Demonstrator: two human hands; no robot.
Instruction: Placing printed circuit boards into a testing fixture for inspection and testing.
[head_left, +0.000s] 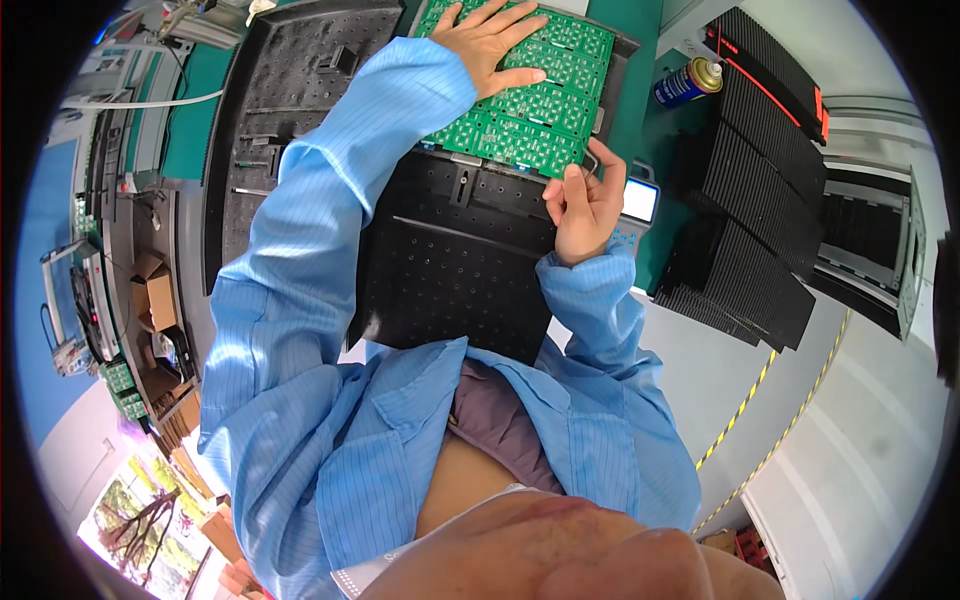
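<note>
A green circuit board panel [540, 130], made of several repeated small boards, lies on a black perforated fixture plate [450, 260]. My left hand [490, 45] rests flat on the panel's upper part with its fingers spread. At the panel's near right corner is my right hand [585, 205], its thumb and fingers curled together. A thin, dark, bent metal rod [592, 160] shows between these fingers, partly hidden; its exact kind is unclear. The thumb tip is right by the board's edge.
Left of the panel stands a black perforated tray [290, 110] with small blocks on it. To the right are a spray can [688, 82], a handheld device with a lit screen [640, 200] and black ribbed racks [745, 200]. A green mat [640, 110] covers the bench.
</note>
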